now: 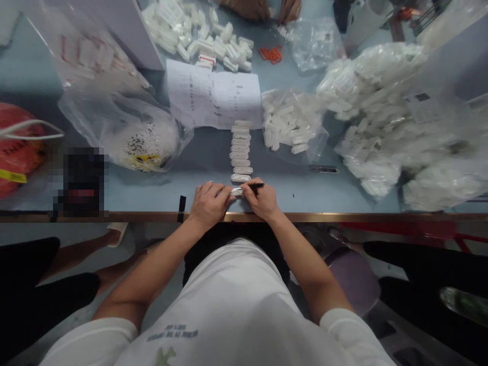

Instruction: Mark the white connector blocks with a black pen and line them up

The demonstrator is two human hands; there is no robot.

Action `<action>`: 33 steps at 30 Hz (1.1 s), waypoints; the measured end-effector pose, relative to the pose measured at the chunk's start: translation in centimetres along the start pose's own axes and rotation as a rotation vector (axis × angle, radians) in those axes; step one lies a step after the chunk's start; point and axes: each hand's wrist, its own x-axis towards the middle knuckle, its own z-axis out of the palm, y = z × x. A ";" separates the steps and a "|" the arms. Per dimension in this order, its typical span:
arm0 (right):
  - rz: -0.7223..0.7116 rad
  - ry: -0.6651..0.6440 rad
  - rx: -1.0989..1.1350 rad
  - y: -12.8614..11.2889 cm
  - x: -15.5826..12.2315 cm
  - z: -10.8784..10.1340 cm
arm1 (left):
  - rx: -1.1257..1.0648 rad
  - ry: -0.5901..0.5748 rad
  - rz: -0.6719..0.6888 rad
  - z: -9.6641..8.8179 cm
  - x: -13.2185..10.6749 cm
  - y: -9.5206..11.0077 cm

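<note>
The person's left hand (209, 206) is curled closed, its fingers pressing a small white rectangular plastic piece (236, 192) against the pale blue surface (152, 193). The piece lies between the two hands, close to the near edge of the surface. The right hand (261, 199) is clenched around a slim black pen (256, 187), with the pen's tip angled down toward the white piece, and the knuckles of both hands are almost touching.

Directly ahead of the hands, a straight column of matching white plastic pieces (241, 150) runs away from them, each lying crosswise. Beyond its far end lies a creased white printed sheet of paper (213, 94). Ahead and to the right of the right hand, a clear plastic bag of white pieces (290, 122) rests on the surface, with larger bulging clear bags of white pieces (389, 122) farther right. Ahead and to the left of the left hand sits a clear bag with a yellow-labelled package inside (129, 134). Far ahead, past the paper, a co-worker's hands (263, 7) reach in beside a loose pile of white pieces (202, 35).
</note>
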 end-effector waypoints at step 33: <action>-0.076 -0.011 -0.094 0.0 0.3 0.7 | -0.011 -0.035 -0.015 0.0 -0.1 0.0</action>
